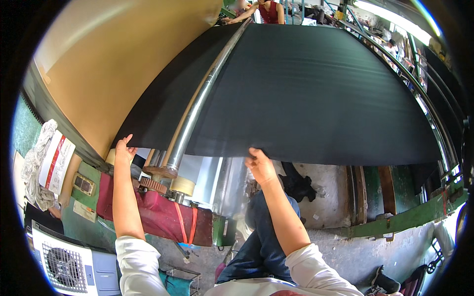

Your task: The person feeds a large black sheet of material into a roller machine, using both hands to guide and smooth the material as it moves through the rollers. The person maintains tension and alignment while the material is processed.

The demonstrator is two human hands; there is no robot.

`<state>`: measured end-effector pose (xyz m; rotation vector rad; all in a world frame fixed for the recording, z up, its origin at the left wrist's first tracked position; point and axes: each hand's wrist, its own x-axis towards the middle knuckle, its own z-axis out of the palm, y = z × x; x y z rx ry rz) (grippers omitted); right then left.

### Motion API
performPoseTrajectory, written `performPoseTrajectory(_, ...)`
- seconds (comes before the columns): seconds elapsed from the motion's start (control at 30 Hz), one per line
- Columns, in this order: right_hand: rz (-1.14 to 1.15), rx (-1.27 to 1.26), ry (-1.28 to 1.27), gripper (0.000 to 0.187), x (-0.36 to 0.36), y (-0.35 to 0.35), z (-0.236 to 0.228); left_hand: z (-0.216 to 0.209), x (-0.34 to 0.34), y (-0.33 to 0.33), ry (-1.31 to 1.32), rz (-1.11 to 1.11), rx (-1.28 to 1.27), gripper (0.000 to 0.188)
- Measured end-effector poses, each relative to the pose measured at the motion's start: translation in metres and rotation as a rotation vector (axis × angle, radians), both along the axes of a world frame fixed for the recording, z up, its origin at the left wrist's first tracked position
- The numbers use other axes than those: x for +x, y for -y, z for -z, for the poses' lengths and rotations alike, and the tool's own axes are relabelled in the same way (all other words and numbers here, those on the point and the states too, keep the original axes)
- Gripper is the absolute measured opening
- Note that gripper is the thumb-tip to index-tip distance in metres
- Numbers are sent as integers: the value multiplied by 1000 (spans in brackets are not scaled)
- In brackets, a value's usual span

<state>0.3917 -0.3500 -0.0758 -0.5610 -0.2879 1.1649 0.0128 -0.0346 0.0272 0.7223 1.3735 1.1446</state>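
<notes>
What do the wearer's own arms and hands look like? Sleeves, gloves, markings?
Loose white fabric sleeves, short enough to leave both forearms bare. Left hand and right hand are bare too: no glove on either grip. No watch, bracelet or cable visible on the wrists. Right hand is slightly blurred, so fine detail there is unclear.

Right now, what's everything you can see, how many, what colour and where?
Cloth: one, black, middle
Roller: one, silver, across the cloth
Curved panel: one, tan, upper left
Gear: one, brown, by the roller
Fan unit: one, white, lower left
Beam: one, green, right
Person in red: one, top edge
Background clutter: too small to count
Jeans: one pair, blue, bottom
Sleeves: two, white, bottom
Left hand: one, bare, cloth's near edge
Right hand: one, bare, cloth's near edge
</notes>
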Motion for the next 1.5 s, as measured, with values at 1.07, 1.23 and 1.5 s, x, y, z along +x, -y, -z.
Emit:
performPoseTrajectory(1.07,92,-122,135,17,-13,0,-16,-1,-13,-2,-54,-37,-28,30)
performPoseTrajectory(1.23,95,-98,-27,9,7,1,1,7,-5,-4,45,169,22,27)
performPoseTrajectory(1.5,-258,-45,644,20,-12,1,-1,0,7,5,10,225,-49,28)
